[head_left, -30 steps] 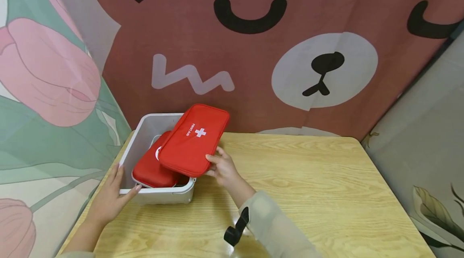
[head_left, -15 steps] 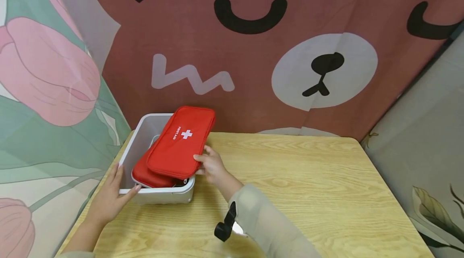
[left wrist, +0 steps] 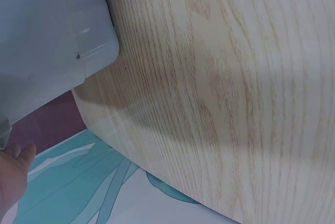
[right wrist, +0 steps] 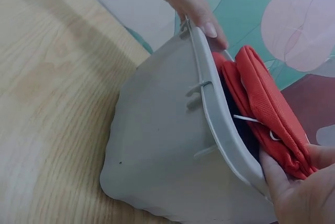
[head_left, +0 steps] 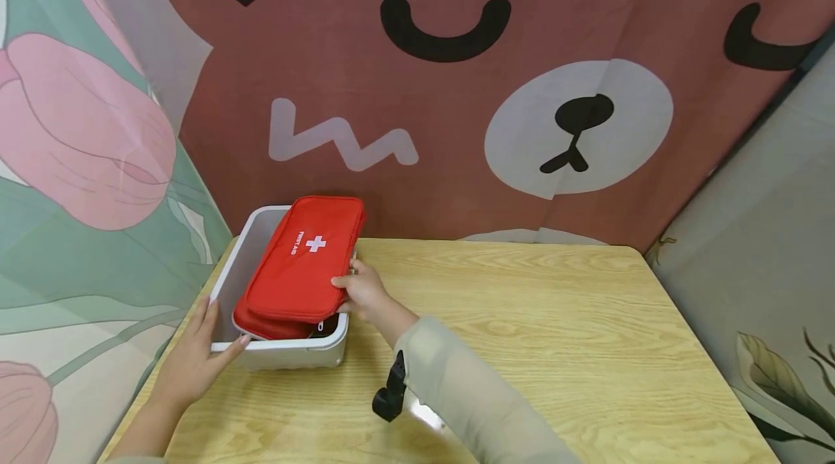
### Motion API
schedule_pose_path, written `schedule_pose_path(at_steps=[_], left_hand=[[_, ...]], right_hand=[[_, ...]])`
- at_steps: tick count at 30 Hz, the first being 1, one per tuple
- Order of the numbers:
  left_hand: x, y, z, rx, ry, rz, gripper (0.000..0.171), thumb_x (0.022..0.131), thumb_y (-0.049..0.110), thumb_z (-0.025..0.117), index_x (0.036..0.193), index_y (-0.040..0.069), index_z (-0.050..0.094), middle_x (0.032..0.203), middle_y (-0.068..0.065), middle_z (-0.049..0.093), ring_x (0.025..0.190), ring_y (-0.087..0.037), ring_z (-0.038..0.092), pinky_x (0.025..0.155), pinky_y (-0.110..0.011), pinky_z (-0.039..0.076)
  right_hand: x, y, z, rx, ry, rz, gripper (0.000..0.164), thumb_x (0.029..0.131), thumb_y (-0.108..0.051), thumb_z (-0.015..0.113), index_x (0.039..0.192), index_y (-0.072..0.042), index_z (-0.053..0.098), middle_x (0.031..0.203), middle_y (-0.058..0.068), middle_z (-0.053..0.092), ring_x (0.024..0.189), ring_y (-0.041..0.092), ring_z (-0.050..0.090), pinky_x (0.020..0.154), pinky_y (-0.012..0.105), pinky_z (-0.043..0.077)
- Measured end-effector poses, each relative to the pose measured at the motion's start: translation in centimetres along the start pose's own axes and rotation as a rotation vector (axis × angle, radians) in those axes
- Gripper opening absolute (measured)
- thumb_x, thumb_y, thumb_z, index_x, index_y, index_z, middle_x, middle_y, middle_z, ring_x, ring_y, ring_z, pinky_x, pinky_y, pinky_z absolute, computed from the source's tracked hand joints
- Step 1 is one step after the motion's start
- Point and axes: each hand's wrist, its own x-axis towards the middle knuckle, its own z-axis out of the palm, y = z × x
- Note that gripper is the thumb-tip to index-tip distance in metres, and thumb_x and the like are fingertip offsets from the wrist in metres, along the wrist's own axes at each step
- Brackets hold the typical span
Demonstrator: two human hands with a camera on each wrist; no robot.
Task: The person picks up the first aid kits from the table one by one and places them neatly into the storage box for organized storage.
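Note:
In the head view, my right hand (head_left: 366,294) pinches the right edge of a flat red first aid pouch (head_left: 303,261) with a white cross. The pouch is tilted over the opening of a light grey plastic bin (head_left: 293,358). Beneath it, a second red case (head_left: 266,326) lies in the bin, mostly covered. My left hand (head_left: 189,359) holds the bin's near left corner, thumb over the front rim and fingers along the left side. The right wrist view shows the pouch (right wrist: 269,103) above the rim, a white zip cord hanging by it.
The bin stands at the left of a wooden table (head_left: 522,333), close to the patterned back curtain (head_left: 450,123). A dark item with a white mark (head_left: 322,326) shows at the bin's near right corner. A black wrist strap device (head_left: 391,391) hangs from the right sleeve.
My right hand has moved left, bringing the first aid pouch farther over the bin and covering more of the red case below. The left hand stays on the bin's corner.

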Motion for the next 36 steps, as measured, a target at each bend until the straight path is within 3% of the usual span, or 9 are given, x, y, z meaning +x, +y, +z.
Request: schedule_pose_path(at_steps=[5, 12, 18, 22, 25, 29, 32, 36], left_hand=[[0.0, 0.1, -0.1, -0.003, 0.003, 0.006, 0.081, 0.081, 0.038, 0.054, 0.133, -0.009, 0.016, 0.139, -0.026, 0.008, 0.12, -0.045, 0.019, 0.084, -0.06, 0.024], [0.1, 0.1, 0.0, -0.013, 0.0, 0.002, 0.081, 0.081, 0.039, 0.054, 0.134, -0.008, 0.014, 0.14, -0.024, 0.006, 0.119, -0.046, 0.019, 0.083, -0.061, 0.025], [0.0, 0.2, 0.2, -0.015, -0.004, -0.004, 0.081, 0.082, 0.039, 0.054, 0.135, -0.007, 0.013, 0.14, -0.023, 0.005, 0.119, -0.046, 0.019, 0.082, -0.061, 0.025], [0.0, 0.2, 0.0, -0.008, 0.007, -0.007, 0.081, 0.081, 0.039, 0.054, 0.135, -0.006, 0.013, 0.14, -0.023, 0.006, 0.118, -0.047, 0.02, 0.082, -0.061, 0.025], [-0.1, 0.1, 0.0, -0.009, 0.007, -0.005, 0.082, 0.081, 0.039, 0.054, 0.135, -0.005, 0.012, 0.14, -0.024, 0.005, 0.119, -0.047, 0.019, 0.083, -0.061, 0.025], [-0.1, 0.0, -0.1, -0.016, 0.0, -0.004, 0.081, 0.082, 0.038, 0.054, 0.135, -0.005, 0.012, 0.14, -0.024, 0.004, 0.119, -0.047, 0.019, 0.083, -0.062, 0.024], [-0.1, 0.0, -0.2, -0.037, 0.01, 0.006, 0.08, 0.081, 0.037, 0.056, 0.135, -0.005, 0.014, 0.139, -0.026, 0.006, 0.118, -0.048, 0.019, 0.084, -0.062, 0.023], [0.1, 0.0, -0.4, -0.066, 0.036, 0.034, 0.082, 0.08, 0.033, 0.058, 0.137, -0.003, 0.01, 0.138, -0.028, 0.004, 0.12, -0.048, 0.014, 0.09, -0.06, 0.017]], right_hand=[[0.2, 0.0, 0.6, -0.106, -0.013, -0.004, 0.038, 0.081, 0.003, 0.051, 0.119, 0.0, 0.046, 0.09, 0.012, 0.057, 0.071, 0.026, 0.06, 0.054, 0.04, 0.05], [0.2, -0.3, 1.2, -0.239, 0.034, 0.004, 0.028, 0.082, 0.001, 0.052, 0.11, 0.001, 0.05, 0.08, 0.011, 0.054, 0.066, 0.026, 0.059, 0.05, 0.039, 0.05], [0.1, -0.8, 0.9, -0.489, 0.087, -0.054, 0.018, 0.08, -0.009, 0.06, 0.094, 0.0, 0.054, 0.069, 0.009, 0.053, 0.05, 0.021, 0.057, 0.041, 0.03, 0.048], [0.1, -0.6, 0.5, -0.618, 0.079, -0.091, 0.015, 0.079, -0.013, 0.062, 0.081, -0.001, 0.053, 0.057, 0.009, 0.052, 0.038, 0.017, 0.052, 0.041, 0.028, 0.047], [-0.1, -0.1, 0.3, -0.632, 0.074, -0.113, 0.016, 0.079, -0.009, 0.062, 0.083, 0.002, 0.051, 0.055, 0.008, 0.05, 0.034, 0.013, 0.048, 0.042, 0.03, 0.048], [-0.4, 0.4, -0.3, -0.564, 0.052, -0.129, 0.023, 0.079, -0.006, 0.06, 0.097, 0.004, 0.051, 0.057, 0.007, 0.05, 0.038, 0.01, 0.047, 0.041, 0.026, 0.047], [-0.7, 0.8, -1.3, -0.537, 0.017, -0.145, 0.022, 0.081, -0.007, 0.058, 0.099, 0.003, 0.053, 0.059, 0.006, 0.051, 0.043, 0.011, 0.048, 0.041, 0.022, 0.044], [-1.4, 1.2, -3.2, -0.61, -0.036, -0.221, 0.02, 0.082, -0.011, 0.056, 0.099, 0.0, 0.056, 0.067, 0.006, 0.056, 0.052, 0.012, 0.051, 0.045, 0.022, 0.044]])
